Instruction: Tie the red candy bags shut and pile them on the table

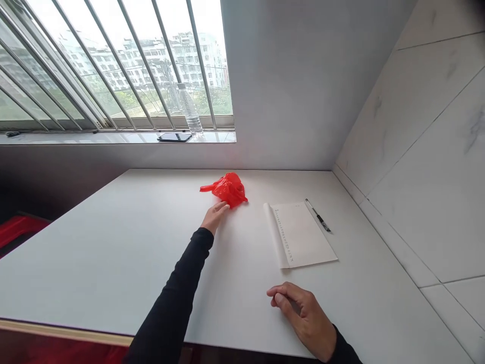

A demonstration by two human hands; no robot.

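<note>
A crumpled red plastic bag (229,189) lies toward the back of the white table. My left hand (215,216) reaches out to its near edge with fingers stretched forward, and the fingertips meet the bag or lie right beside it. I see no firm hold on it. Close to the table's front edge, my right hand (305,318) hovers or rests with loosely bent fingers and nothing visible in them. Just beyond it is an open notebook (306,235) with a column of small marks along its left side. A black-and-clear pen (318,216) lies along the notebook's right edge.
The white table (125,242) meets a grey wall behind and a marble-tiled wall (424,167) on the right. On the sill of the barred window stand a clear water bottle (190,111) and a flat dark phone (174,137). Something red (22,227) shows beyond the table's left edge.
</note>
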